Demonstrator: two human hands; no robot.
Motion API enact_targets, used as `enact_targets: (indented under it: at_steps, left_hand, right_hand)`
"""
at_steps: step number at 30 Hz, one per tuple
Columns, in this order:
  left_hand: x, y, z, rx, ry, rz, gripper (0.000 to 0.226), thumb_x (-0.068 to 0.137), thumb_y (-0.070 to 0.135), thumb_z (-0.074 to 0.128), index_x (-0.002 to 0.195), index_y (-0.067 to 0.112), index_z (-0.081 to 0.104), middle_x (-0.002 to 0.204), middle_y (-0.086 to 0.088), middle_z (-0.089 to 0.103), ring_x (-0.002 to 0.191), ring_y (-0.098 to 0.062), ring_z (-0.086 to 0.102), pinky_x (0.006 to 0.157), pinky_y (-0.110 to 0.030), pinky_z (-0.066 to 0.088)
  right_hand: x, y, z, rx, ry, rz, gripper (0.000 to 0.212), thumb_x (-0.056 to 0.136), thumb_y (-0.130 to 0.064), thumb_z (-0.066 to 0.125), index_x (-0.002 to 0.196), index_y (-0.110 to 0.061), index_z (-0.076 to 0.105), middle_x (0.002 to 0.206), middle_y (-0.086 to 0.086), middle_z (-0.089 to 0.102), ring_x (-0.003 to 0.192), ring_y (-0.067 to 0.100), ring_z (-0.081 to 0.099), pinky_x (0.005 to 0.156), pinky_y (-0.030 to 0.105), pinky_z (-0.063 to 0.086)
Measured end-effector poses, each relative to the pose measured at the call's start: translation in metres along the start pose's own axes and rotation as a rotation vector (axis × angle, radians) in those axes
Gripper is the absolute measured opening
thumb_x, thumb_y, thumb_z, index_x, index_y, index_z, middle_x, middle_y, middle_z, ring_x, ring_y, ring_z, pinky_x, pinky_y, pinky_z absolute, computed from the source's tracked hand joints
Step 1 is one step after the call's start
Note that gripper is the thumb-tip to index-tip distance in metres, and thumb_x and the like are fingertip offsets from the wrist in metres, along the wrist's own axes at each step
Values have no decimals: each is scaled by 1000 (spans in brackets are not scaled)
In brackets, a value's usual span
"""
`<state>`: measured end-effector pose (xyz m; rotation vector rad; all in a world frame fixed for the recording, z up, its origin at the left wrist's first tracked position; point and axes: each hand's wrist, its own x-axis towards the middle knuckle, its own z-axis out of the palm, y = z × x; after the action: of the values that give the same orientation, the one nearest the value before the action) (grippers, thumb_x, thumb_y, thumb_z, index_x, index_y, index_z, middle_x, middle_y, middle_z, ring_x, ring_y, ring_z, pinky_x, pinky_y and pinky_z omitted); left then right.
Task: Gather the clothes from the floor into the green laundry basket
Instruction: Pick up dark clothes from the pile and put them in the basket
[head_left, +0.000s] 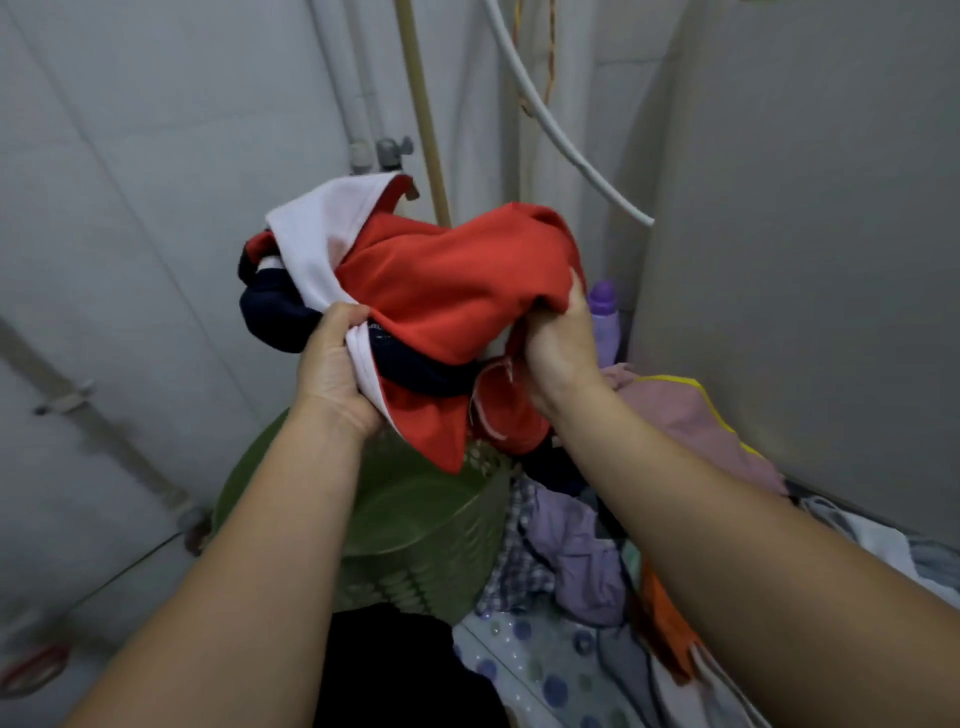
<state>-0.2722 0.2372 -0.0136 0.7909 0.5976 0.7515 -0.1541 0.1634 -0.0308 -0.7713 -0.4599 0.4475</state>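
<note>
A heap of clothes (597, 561) (lilac, checked, pink, polka-dot) covers the floor at right beside the green laundry basket (431, 540), which stands near the tiled wall w/ its rim under the person's forearms. Above the basket, a bundled red garment (441, 291) w/ white and navy parts hangs in both hands: left hand (332, 364) clenched on the white edge, right hand (558, 343) clutching the red fabric. A purple bottle (605, 317) stands just behind the right hand.
</note>
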Motion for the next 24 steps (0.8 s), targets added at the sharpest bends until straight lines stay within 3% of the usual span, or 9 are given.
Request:
enact_targets:
  at_steps: [3,6,8,9,12,16,19,22,24]
  left_hand:
    - [2,4,-26,59,200,-35,27,94,23,44,110,12,63,82,-8,74,85,-25,65,78,-38,50]
    - [-5,-1,-33,184,294,-153,31,96,24,47,120,9,60,119,-14,67,100,-31,63,84,-40,48]
    - [-13,-7,-32,248,242,-236,32,103,18,34,122,6,56,136,-10,53,122,-28,54,85,-40,43]
    - [-19,-12,-27,275,215,-262,36,104,16,29,130,2,49,128,-11,53,119,-23,57,83,-38,44]
    - [-2,-33,-46,447,340,-254,44,98,22,45,137,2,48,92,-19,62,62,-17,71,54,-32,51]
    - [21,-49,-55,430,382,-334,36,91,27,58,121,7,53,133,-1,52,119,-29,56,91,-46,51]
    - [24,-63,-49,492,344,-314,46,92,25,57,134,9,48,149,-12,40,134,-31,43,111,-44,37]
    - [29,-78,-43,581,286,-319,41,96,17,53,135,6,48,143,-12,48,126,-25,48,93,-27,40]
    - [25,-88,-36,636,200,-289,38,96,6,50,134,2,48,114,-11,69,89,-14,63,64,-17,45]
  right_hand:
    - [4,26,-1,-296,-146,92,30,91,1,46,112,-19,56,103,6,64,97,18,61,94,36,52]
    - [10,39,-22,-948,-417,129,42,80,7,58,121,-3,55,116,14,60,113,25,55,105,48,42]
    - [8,40,-42,-1184,-479,271,54,77,0,69,128,-3,49,117,8,58,113,22,55,105,37,42]
    - [5,39,-54,-1236,-463,335,55,78,-4,71,129,-4,49,113,3,56,107,16,54,99,29,43]
    - [3,41,-88,-1302,-401,447,62,78,-4,70,135,-9,44,121,8,57,102,18,54,85,22,41]
    - [3,54,-116,-1317,-452,581,93,74,6,70,149,-21,21,138,11,44,118,27,50,94,34,47]
    - [5,66,-128,-1306,-448,614,93,74,1,72,148,-22,22,139,11,45,125,29,47,100,42,47]
    - [5,71,-138,-1364,-415,594,79,76,-4,72,143,-13,32,140,13,49,123,29,51,102,39,46]
    - [1,70,-144,-1431,-438,553,76,76,-6,71,143,-12,35,142,9,49,123,26,53,102,34,45]
